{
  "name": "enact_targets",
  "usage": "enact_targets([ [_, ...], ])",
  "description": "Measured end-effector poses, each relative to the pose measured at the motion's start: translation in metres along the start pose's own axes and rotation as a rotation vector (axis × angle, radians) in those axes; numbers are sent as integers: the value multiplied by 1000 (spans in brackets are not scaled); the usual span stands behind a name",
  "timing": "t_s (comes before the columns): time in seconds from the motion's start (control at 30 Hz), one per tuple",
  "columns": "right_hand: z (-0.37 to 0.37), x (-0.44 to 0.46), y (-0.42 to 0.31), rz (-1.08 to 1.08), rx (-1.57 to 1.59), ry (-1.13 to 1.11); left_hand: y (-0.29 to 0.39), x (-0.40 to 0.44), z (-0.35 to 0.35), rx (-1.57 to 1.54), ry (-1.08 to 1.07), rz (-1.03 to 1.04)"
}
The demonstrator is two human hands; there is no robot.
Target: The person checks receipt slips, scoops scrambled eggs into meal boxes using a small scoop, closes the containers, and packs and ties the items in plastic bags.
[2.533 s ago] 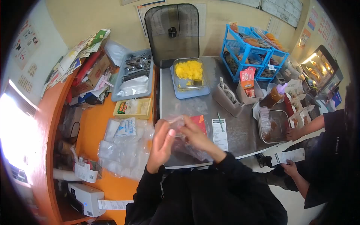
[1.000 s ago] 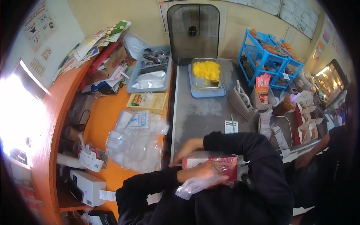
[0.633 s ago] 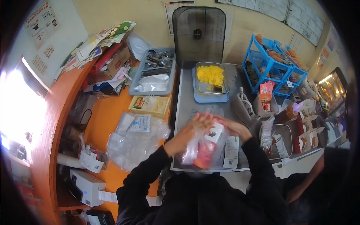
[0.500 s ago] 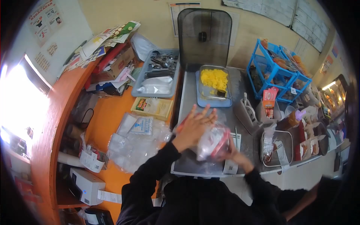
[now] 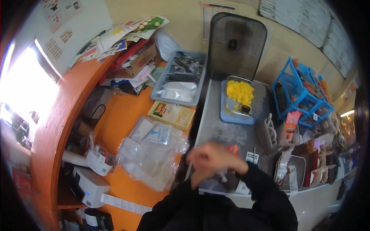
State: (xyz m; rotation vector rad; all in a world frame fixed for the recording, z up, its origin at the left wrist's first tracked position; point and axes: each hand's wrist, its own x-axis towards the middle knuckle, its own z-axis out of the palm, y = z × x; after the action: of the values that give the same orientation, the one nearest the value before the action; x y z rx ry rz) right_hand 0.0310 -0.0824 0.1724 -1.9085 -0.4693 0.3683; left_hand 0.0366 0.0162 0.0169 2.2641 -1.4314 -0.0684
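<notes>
My right hand [image 5: 217, 157] crosses over the front of the steel counter [image 5: 235, 133] and meets my left hand [image 5: 199, 176] near the counter's left edge. Both are smeared by motion, so their fingers are hard to make out. Beneath and behind them lies a clear plastic bag [image 5: 222, 178], partly hidden, with a red patch [image 5: 233, 148] showing past my right hand. Whether either hand grips the bag I cannot tell. White slips of paper [image 5: 251, 158] lie just right of it, with a thin pen-like stick [image 5: 254, 151].
Flat clear plastic bags [image 5: 150, 158] cover part of the orange counter [image 5: 111, 123] at left. Behind are a yellow box [image 5: 171, 114], a grey cutlery tray [image 5: 156, 94], and a glass dish of yellow food [image 5: 241, 92]. Blue racks [image 5: 296, 104] and a wire-rimmed tray [image 5: 302, 169] stand right.
My hands have come together, lower and toward the counter's left edge. The bag they were handling is now down on the counter beneath them. The view has shifted.
</notes>
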Motion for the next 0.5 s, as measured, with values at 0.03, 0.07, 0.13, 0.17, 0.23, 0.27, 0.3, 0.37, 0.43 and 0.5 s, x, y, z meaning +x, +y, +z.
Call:
enact_targets([
  [0.03, -15, 33, 27, -54, -179, 229, 3, -3, -7, -2, 18, 28],
  [0.07, -30, 71, 65, -40, -347, 338, 6, -7, -12, -5, 34, 55],
  [0.13, -43, 136, 133, 186, -596, 421, 16, -7, -15, -49, -78, -37],
  [0.17, -45, 160, 156, 321, -657, 417, 19, -4, -13, -70, -132, -79],
  [0.23, -35, 189, 186, 441, -764, 482, 23, -7, 5, -13, -35, -78],
  [0.27, -30, 201, 190, 503, -815, 516, 23, -8, 10, 15, 11, -76],
  [0.3, -28, 198, 159, 541, -828, 442, 23, -7, 12, -120, 84, -82],
  [0.37, -24, 208, 167, 578, -869, 474, 24, -6, 9, -394, 229, -96],
  [0.43, -21, 210, 175, 624, -859, 522, 26, -6, -2, -317, 88, -119],
  [0.5, -26, 207, 171, 672, -807, 594, 29, -3, -18, -229, -4, -113],
])
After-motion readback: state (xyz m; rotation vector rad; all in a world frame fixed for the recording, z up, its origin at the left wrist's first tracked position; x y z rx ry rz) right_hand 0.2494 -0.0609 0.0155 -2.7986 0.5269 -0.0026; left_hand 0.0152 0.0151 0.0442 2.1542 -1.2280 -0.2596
